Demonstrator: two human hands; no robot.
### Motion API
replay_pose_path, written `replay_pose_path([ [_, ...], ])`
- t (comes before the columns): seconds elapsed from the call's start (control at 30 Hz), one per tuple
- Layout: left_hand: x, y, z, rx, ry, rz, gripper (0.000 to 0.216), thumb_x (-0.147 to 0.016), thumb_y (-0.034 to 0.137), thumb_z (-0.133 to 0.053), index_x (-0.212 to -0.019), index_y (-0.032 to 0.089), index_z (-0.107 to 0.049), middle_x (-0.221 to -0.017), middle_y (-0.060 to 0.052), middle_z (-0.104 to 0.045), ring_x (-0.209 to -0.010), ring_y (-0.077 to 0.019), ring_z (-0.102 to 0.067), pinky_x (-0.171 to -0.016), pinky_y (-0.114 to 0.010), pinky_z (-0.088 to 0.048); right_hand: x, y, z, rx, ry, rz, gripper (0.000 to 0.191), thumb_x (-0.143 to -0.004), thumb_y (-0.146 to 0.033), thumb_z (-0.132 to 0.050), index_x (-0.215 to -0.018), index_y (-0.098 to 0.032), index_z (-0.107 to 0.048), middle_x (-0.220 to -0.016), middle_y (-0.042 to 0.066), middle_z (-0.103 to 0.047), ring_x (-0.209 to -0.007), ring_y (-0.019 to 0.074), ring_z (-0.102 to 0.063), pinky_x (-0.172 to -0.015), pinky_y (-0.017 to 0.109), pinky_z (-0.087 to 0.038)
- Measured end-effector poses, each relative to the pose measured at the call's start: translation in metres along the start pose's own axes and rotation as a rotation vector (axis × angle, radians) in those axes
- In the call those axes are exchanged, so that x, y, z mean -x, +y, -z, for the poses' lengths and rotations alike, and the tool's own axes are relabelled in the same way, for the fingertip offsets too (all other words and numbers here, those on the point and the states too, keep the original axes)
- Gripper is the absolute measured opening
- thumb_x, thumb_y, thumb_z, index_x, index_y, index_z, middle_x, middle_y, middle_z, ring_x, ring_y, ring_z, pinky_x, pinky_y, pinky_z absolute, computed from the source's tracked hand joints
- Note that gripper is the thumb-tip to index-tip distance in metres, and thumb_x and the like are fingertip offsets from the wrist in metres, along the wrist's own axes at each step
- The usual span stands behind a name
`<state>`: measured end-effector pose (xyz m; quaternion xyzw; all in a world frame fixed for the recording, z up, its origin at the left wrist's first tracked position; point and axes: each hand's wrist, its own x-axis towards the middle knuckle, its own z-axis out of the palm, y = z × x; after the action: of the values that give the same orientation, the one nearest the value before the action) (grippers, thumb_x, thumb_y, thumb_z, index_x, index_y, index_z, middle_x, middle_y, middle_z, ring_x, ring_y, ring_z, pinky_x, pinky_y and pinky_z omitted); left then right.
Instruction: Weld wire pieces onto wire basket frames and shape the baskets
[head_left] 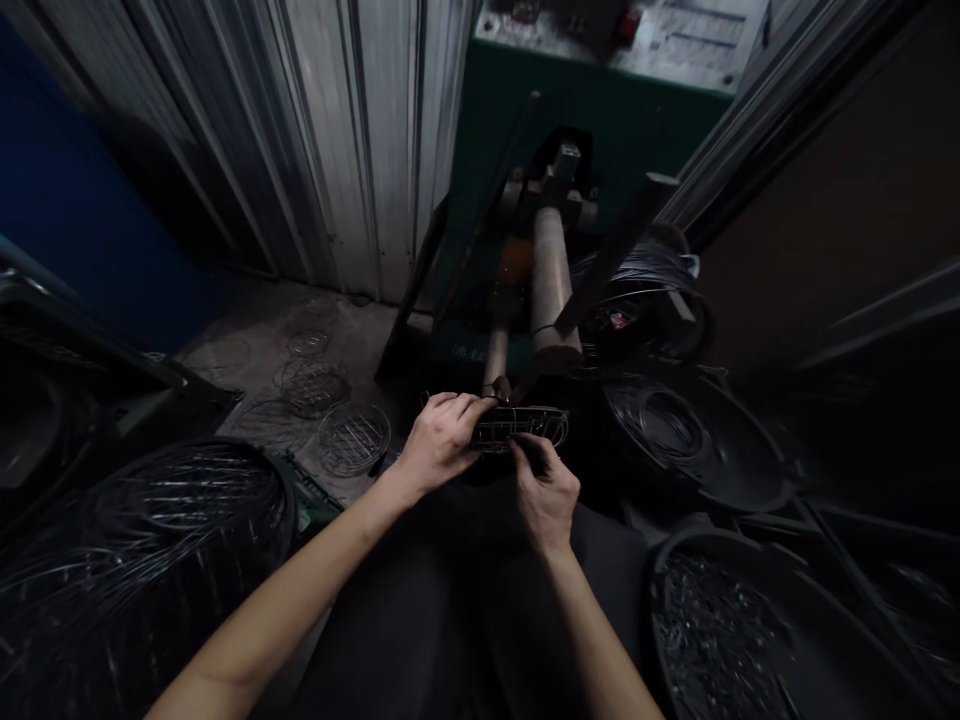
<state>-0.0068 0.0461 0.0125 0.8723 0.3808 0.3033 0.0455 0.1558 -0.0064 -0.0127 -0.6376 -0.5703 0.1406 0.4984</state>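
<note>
A small wire rack (529, 425) of thin metal rods is held just below the electrode tips of a green spot-welding machine (480, 200). My left hand (444, 435) is closed on its left end, with the thumb and fingers near the lower electrode arm (497, 355). At the near edge of the rack, my right hand (546, 485) is pinched, thumb against fingers. Whether a separate short wire is also between those fingers is too dark to tell. Above the rack is the thick upper arm (551, 280) of the machine.
Round wire grids (352, 438) lie on the floor to the left. A large heap of wire grids (172, 510) stands at the near left. On the right are a black tub with coiled wire (664, 425) and a tub of short metal pieces (720, 630). Corrugated metal wall (360, 130) stands behind.
</note>
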Motion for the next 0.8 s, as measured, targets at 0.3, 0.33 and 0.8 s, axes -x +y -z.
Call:
replay_pose_path([
  [0.3, -0.006, -0.009, -0.003, -0.047, 0.001, -0.022, 0.054, -0.075, 0.021, -0.062, -0.124, 0.013, -0.042, -0.114, -0.010, -0.060, -0.105, -0.0202, -0.057, -0.095, -0.035, -0.040, -0.006, 0.007, -0.009, -0.008, 0.007, 0.003, 0.024, -0.084, -0.040, -0.056, -0.089, -0.019, -0.066, -0.084, 0.003, -0.070, -0.074, 0.0156, -0.064, -0.070, 0.025, -0.048],
  [0.33, -0.006, -0.009, -0.003, -0.057, 0.000, -0.025, 0.053, -0.076, 0.021, -0.061, -0.125, 0.013, -0.042, -0.114, -0.010, -0.060, -0.105, -0.0202, -0.057, -0.096, -0.035, -0.040, -0.006, 0.006, -0.009, -0.013, 0.002, 0.007, 0.024, -0.084, -0.040, -0.055, -0.089, -0.018, -0.066, -0.083, 0.003, -0.070, -0.075, 0.0155, -0.064, -0.070, 0.025, -0.048],
  [0.8, 0.002, 0.021, 0.017, -0.102, -0.148, 0.005, 0.056, -0.074, 0.019, -0.057, -0.127, 0.013, -0.042, -0.114, -0.009, -0.059, -0.103, -0.0216, -0.056, -0.093, -0.038, -0.034, 0.031, 0.004, 0.090, 0.141, 0.134, -0.198, 0.034, -0.081, -0.043, -0.057, -0.105, -0.021, -0.065, -0.105, 0.007, -0.068, -0.097, 0.0220, -0.063, -0.088, 0.033, -0.047],
])
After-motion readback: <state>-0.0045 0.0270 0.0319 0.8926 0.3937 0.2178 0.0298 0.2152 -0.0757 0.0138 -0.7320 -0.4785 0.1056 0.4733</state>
